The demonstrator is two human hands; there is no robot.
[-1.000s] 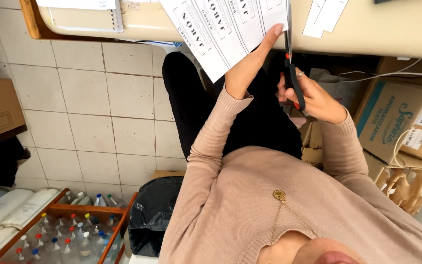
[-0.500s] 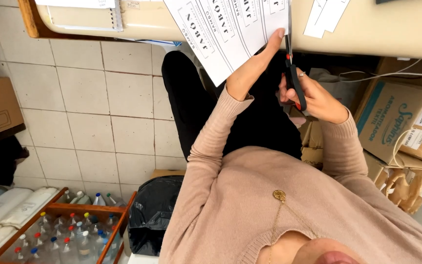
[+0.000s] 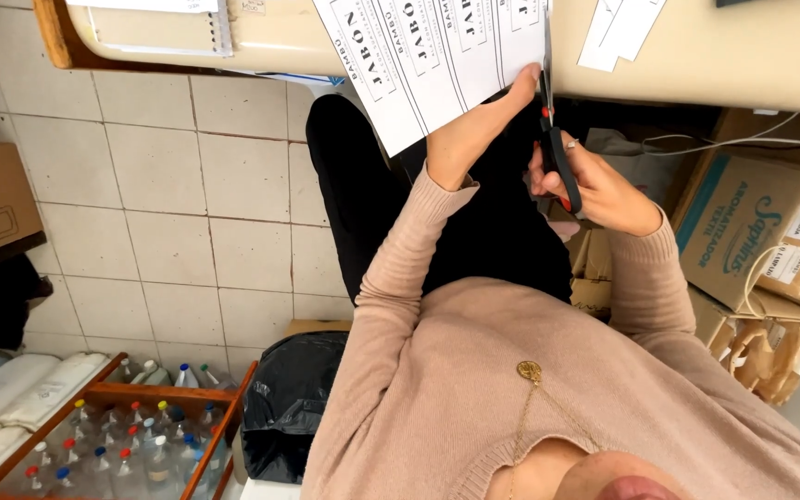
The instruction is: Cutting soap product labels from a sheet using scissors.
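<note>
Cutting is under way in the head view: the right hand (image 3: 594,185) is wrapped around the handles of a pair of scissors (image 3: 553,139), fingers through the loops, with the blades pointing up toward the top edge of the frame. The left hand (image 3: 474,130) pinches the lower right edge of a white printed sheet (image 3: 437,56), thumb on top and fingers underneath, holding it out over the lap at the upper middle of the frame. The sheet is ruled into long label strips by dark lines, and the scissor blades run along its right edge, just beside the left thumb.

Judging from how things lie, the work looks barely started or somewhere in the middle. Several strips on the sheet are uncut and joined together, while a couple of loose white paper strips (image 3: 618,32) lie on the pale worktop (image 3: 752,56) at the upper right, possibly pieces already cut. How far up the blades have travelled cannot be told, since the top of the sheet leaves the frame.

Around the person, a spiral notebook (image 3: 159,23) rests at the upper left of the worktop. Cardboard boxes (image 3: 752,231) sit at the right under it. A black bin bag (image 3: 293,398) sits at the lower middle, and a wooden crate of small capped bottles (image 3: 113,444) fills the lower left on the tiled floor (image 3: 159,204).
</note>
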